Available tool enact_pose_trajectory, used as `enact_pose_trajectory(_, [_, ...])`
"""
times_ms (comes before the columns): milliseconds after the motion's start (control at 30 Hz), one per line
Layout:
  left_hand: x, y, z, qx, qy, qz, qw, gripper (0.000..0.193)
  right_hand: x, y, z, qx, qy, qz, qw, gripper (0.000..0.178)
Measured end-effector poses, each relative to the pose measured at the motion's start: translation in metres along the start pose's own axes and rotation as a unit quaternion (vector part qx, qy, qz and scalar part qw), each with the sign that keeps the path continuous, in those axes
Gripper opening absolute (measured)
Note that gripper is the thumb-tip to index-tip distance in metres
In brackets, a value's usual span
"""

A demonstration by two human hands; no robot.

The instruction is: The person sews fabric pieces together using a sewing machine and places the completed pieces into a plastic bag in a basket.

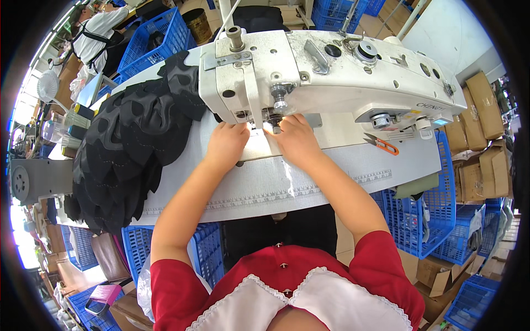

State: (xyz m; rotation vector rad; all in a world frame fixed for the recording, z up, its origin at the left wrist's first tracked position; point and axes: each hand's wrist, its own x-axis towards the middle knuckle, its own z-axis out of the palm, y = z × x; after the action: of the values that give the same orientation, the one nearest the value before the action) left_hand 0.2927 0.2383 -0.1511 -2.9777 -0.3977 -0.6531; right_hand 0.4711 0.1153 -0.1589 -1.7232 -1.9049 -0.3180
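Note:
A large white sewing machine (342, 71) stands across the table in front of me. Both my hands reach up to its needle area, one on each side of the lit presser foot. My left hand (227, 144) is closed, its fingertips bent down at the left of the foot. On the other side, my right hand (298, 140) is closed too, fingertips tucked beneath the machine head. Whatever they hold is hidden by the fingers and the head. A big pile of black fabric pieces (132, 143), stitched in a chain, lies left of my left hand.
Orange-handled thread snips (382, 144) lie on the machine bed at right. A printed ruler (265, 197) runs along the table's near edge. Blue crates (422, 204) stand right of the table, with cardboard boxes (483, 171) beyond. At far left, another person (96, 36) works.

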Motion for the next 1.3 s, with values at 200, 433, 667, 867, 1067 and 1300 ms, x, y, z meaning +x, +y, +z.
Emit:
enact_pose_trajectory(200, [0.003, 0.0, 0.001, 0.02, -0.018, -0.02, 0.999, 0.007, -0.002, 0.005, 0.003, -0.029, -0.013, -0.01, 0.999, 0.019])
enact_pose_trajectory(433, [0.011, -0.002, 0.004, 0.002, -0.032, -0.062, 0.998, 0.004, -0.003, 0.006, 0.005, -0.055, -0.033, -0.013, 0.998, 0.037])
enact_pose_trajectory(667, [0.011, -0.002, -0.001, 0.018, -0.037, -0.06, 0.997, 0.005, -0.002, 0.005, 0.005, -0.042, -0.053, -0.002, 0.998, 0.04])
enact_pose_trajectory(867, [0.011, -0.003, 0.002, 0.015, -0.038, -0.072, 0.997, 0.003, 0.0, 0.006, 0.007, -0.038, -0.032, 0.002, 0.999, 0.023])
enact_pose_trajectory(1067, [0.01, -0.002, 0.0, 0.04, -0.04, -0.052, 0.997, 0.002, -0.002, 0.002, 0.004, 0.015, -0.025, 0.027, 0.999, 0.023])
enact_pose_trajectory(1300, [0.006, -0.008, 0.002, 0.029, -0.027, -0.03, 0.999, 0.008, 0.0, -0.002, -0.002, 0.029, -0.018, 0.037, 0.999, 0.023])
